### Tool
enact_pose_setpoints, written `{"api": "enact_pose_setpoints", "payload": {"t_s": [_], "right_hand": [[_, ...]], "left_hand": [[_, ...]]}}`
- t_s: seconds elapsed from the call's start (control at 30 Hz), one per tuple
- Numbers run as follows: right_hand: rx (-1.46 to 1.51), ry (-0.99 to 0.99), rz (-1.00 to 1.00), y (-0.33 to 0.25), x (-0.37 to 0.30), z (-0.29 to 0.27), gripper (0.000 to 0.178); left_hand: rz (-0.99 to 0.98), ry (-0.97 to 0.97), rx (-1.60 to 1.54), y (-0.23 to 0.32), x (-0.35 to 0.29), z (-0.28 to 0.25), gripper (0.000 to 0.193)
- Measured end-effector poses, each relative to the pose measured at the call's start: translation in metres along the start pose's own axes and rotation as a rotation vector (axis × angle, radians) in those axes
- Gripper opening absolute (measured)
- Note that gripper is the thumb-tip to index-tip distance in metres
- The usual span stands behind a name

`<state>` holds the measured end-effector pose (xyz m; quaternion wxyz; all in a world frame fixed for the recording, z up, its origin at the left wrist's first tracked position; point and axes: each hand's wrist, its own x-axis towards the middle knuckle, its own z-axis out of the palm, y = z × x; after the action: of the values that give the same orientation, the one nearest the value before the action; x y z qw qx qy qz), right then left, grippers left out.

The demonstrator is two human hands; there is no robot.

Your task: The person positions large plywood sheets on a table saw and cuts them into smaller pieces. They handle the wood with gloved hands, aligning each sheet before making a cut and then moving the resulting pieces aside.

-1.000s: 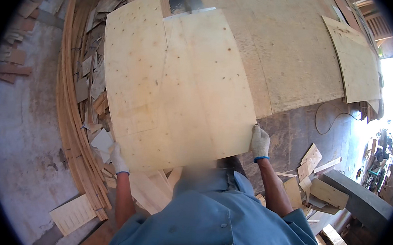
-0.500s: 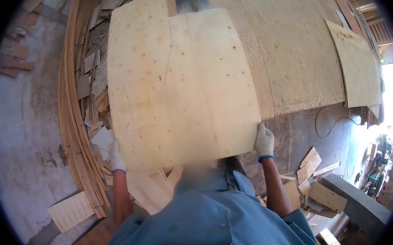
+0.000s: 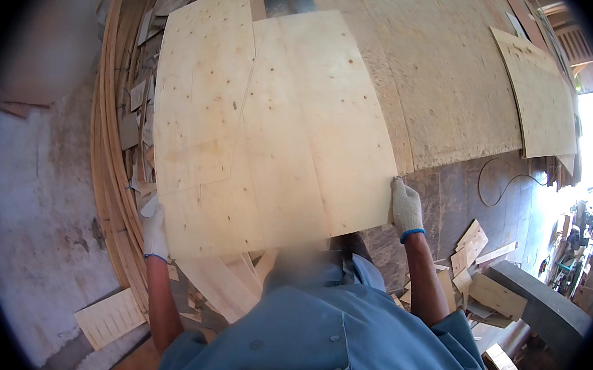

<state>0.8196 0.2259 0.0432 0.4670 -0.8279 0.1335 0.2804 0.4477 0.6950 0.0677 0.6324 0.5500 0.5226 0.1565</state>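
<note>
A large pale plywood sheet (image 3: 302, 110) with small knots and thin lines on its face lies in front of me, its far edge stepped. My left hand (image 3: 156, 232), in a white knit glove, grips the sheet's near left corner; its fingers are partly hidden. At the near right corner, my right hand (image 3: 407, 206) is closed on the edge, in a white glove with a blue cuff. The sheet's far part rests over a broad wooden board surface (image 3: 447, 92). A blurred patch covers part of its near edge.
Long thin wood strips (image 3: 110, 151) run along the left, beside a heap of offcuts. Another plywood panel (image 3: 540, 99) leans over the board surface's right end. Scrap boards (image 3: 495, 295) lie by a grey beam (image 3: 542, 305) at lower right. A blurred round shape (image 3: 49, 37) covers the upper left.
The sheet's near end has shifted slightly left and away from me. My left hand has moved left with its corner, my right hand slightly right. A blurred shape has appeared at upper left.
</note>
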Motion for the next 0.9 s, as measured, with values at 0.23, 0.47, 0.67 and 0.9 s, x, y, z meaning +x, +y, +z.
{"api": "enact_pose_setpoints", "payload": {"t_s": [0.23, 0.47, 0.67, 0.9], "right_hand": [[0.028, 0.02, -0.094, 0.016, 0.01, 0.012, 0.051], [0.027, 0.061, -0.023, 0.023, 0.022, 0.015, 0.047], [0.046, 0.075, -0.045, 0.043, 0.037, 0.016, 0.047], [0.035, 0.07, -0.047, 0.016, 0.028, 0.008, 0.047]], "left_hand": [[-0.054, 0.091, 0.027, -0.001, -0.005, 0.034, 0.043], [0.04, 0.137, 0.054, -0.04, 0.014, 0.023, 0.045], [-0.067, 0.081, 0.026, -0.059, 0.017, 0.017, 0.049], [-0.13, 0.076, -0.057, -0.078, 0.025, -0.015, 0.049]]}}
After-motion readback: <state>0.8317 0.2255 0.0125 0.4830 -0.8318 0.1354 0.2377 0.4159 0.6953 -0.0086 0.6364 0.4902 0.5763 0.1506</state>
